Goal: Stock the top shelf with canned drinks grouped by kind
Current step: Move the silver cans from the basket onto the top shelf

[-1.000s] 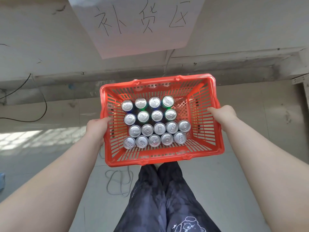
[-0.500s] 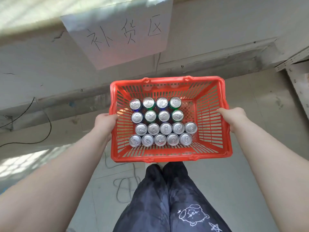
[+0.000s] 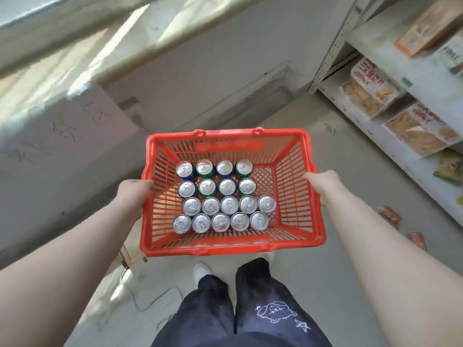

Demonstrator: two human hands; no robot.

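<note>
We see a grey concrete floor (image 3: 313, 276), a pale wall (image 3: 200, 58) streaked with sunlight, and white shelves (image 3: 390, 144) of packaged food on the right.

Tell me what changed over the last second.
The person turned right, carrying the red basket: the handwritten sign slid off left and a shelf of packaged snacks came into view. Left hand and right hand still grip the sides; the cans stayed put.

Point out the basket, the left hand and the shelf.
basket (image 3: 233, 249): head view, near rim.
left hand (image 3: 132, 195): head view, back of the hand.
shelf (image 3: 333, 50): head view, perforated upright post.
</note>
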